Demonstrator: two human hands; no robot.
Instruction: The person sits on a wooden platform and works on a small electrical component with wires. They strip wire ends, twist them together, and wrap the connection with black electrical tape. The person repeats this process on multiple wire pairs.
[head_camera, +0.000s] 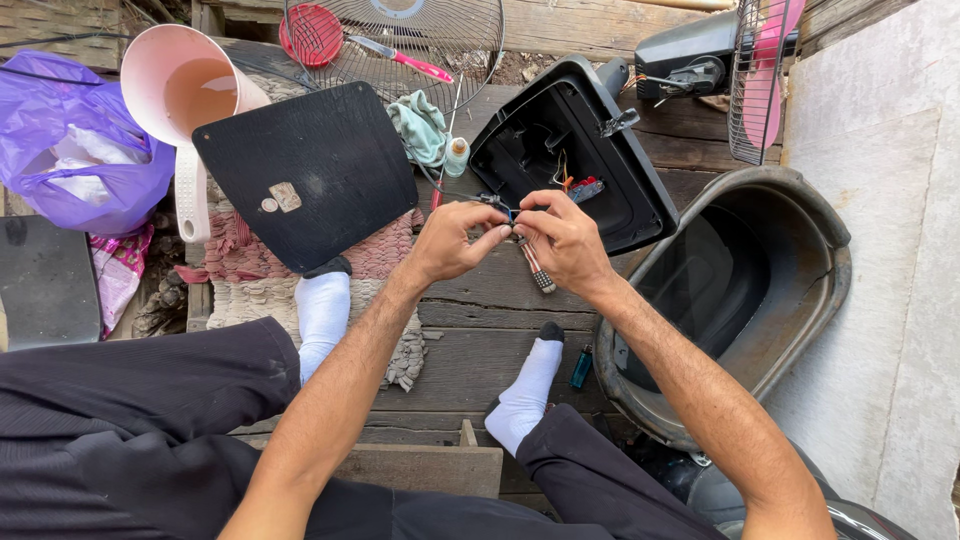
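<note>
Flat black plastic panel (305, 170) lies on the wooden plank floor (480, 340), partly over a pink woven mat (385, 250). Pink plastic scoop with water (190, 95) rests beside a purple plastic bag (70, 140). Round wire fan guard (400, 40) at top. Dark oval basin (740, 290) right; small teal lighter (581, 368) near it

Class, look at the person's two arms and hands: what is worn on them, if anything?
Both forearms are bare, with no sleeves in view. The left hand and right hand wear no gloves, and no rings, watch or wristband can be seen.
</note>
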